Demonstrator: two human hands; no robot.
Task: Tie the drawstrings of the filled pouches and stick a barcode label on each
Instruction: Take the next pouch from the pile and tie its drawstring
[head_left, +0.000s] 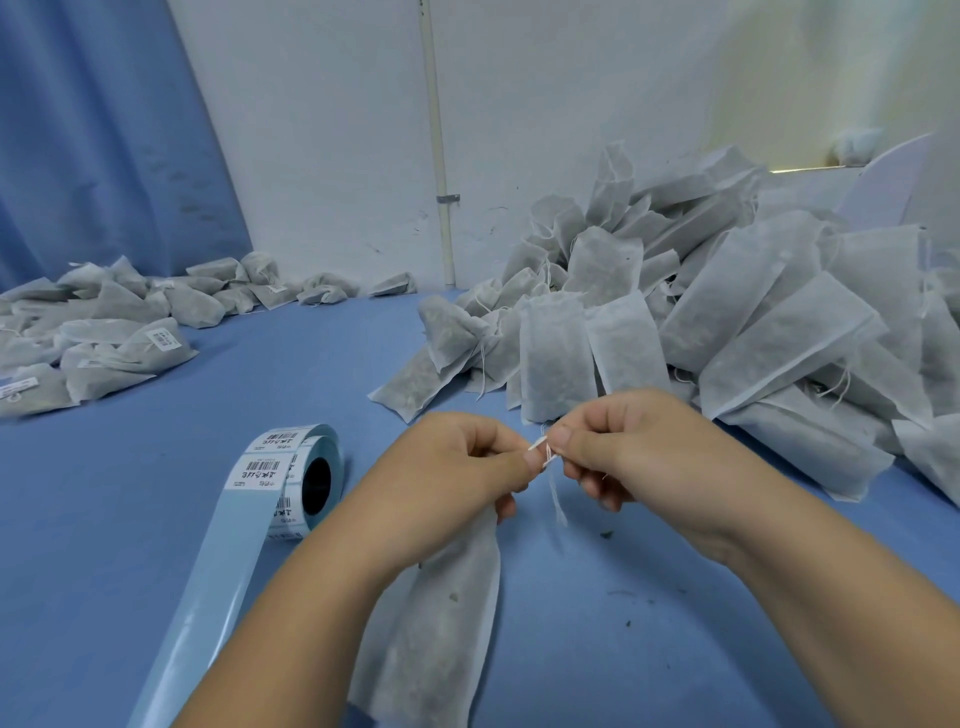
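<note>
- The left grip (462, 467), a bare hand, is closed narrow; the string (549, 457) is pinched between its thumb and forefinger; the top of the pouch (441, 623) is tucked under its curled lower fingers.
- The right grip (623, 447) is likewise narrow; the same string is pinched at its thumb tip, just beside the left thumb; its other fingers are curled beneath.
- A short white end of the string is seen poking up between the two thumbs; a loose length is seen hanging below them.
- The pouch is found at centre, over the blue table (104, 493); its top is raised into the left grip and its body is stretched toward the viewer, partly hidden by the left forearm; dark filling is seen through the white fabric.
- A label roll (291, 478) is stood on edge on the table, left of the left grip and apart from it; white barcode labels are carried on pale blue backing; a bare strip of backing is trailed toward the near edge; bars and dark characters are printed on each label, but the characters cannot be read.
- A heap of untied pouches (753, 322) is piled behind and right of the hands, against the wall.
- A left heap (104, 332) is spread at the far left; small white labels are stuck on some of its pouches; their print is too small to be read.
</note>
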